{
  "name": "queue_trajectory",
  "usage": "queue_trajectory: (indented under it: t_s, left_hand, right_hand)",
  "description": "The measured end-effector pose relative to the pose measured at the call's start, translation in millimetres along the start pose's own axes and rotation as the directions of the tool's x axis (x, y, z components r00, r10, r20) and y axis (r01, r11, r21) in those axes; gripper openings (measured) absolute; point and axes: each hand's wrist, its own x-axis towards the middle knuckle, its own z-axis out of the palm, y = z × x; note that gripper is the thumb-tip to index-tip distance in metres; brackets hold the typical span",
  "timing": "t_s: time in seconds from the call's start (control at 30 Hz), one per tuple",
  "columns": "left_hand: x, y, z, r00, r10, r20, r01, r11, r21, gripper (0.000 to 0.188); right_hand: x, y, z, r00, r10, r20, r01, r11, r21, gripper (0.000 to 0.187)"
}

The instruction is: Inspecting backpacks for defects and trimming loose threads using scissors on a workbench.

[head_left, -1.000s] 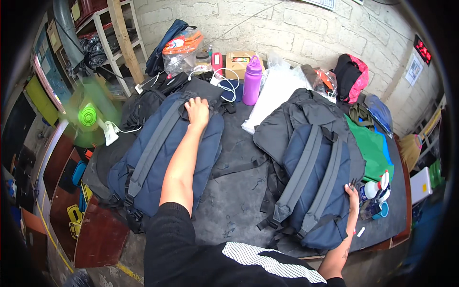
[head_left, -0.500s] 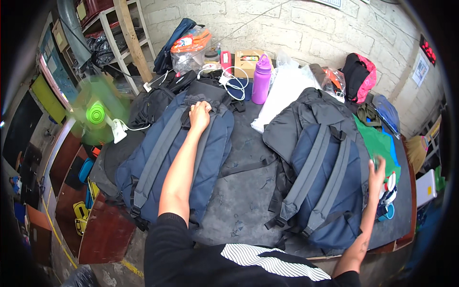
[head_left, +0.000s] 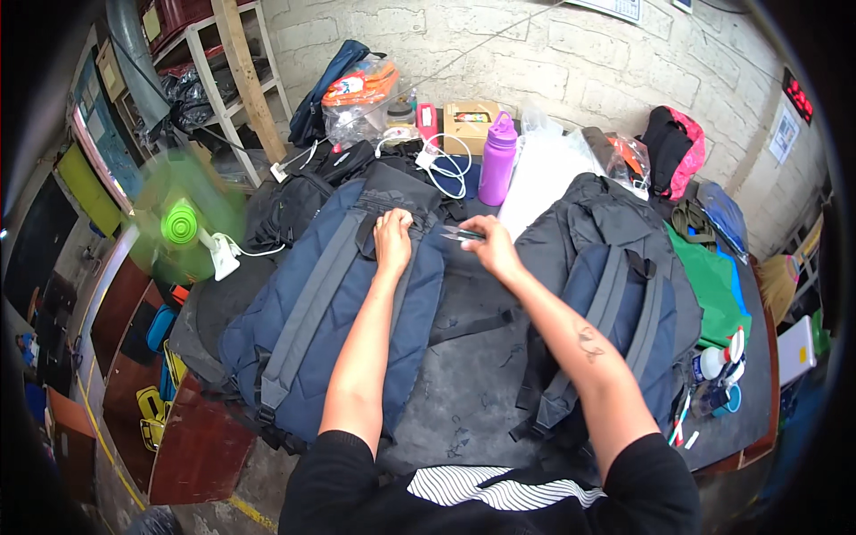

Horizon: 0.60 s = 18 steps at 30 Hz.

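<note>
A navy backpack with grey shoulder straps (head_left: 415, 312) lies on the table to the left, its dark grey top away from me. My left hand (head_left: 392, 239) is closed on the fabric at the top of this backpack, between the straps. Just to the right, my right hand (head_left: 492, 247) holds small thread snips (head_left: 460, 234), their blades pointing left toward my left hand. The blades and the left fingers are apart. A second navy and dark grey backpack (head_left: 584, 267) lies on the right, partly behind my right forearm.
Along the wall stand a purple bottle (head_left: 498, 160), a cardboard box (head_left: 465, 125) and white plastic wrapping (head_left: 553, 174). A green fan (head_left: 181, 221) spins at the left. Spray bottles (head_left: 713, 363) and a blue cup (head_left: 731, 399) sit near the right edge.
My right hand has come from the far right side across to the left backpack, and the snips in it now show clearly. My left hand stays at the backpack's top.
</note>
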Motion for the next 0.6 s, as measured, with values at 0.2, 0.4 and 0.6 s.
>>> queue_trajectory:
  t_s: [0.2,0.4,0.6]
  left_hand:
    - [-6,1,-5,0.999,-0.020,-0.031,0.019,1.000,-0.019,0.010]
    - [-6,0,-4,0.997,-0.060,-0.046,0.058,0.997,-0.044,0.012]
    - [-4,-7,-5,0.983,-0.126,-0.137,0.085,0.959,-0.271,0.005]
  right_hand:
    - [12,19,68,0.996,0.043,-0.084,-0.043,0.999,0.002,0.030]
    - [13,17,70,0.990,0.091,-0.107,-0.090,0.996,0.022,0.024]
    - [13,13,73,0.984,0.127,-0.123,-0.117,0.990,0.084,0.024]
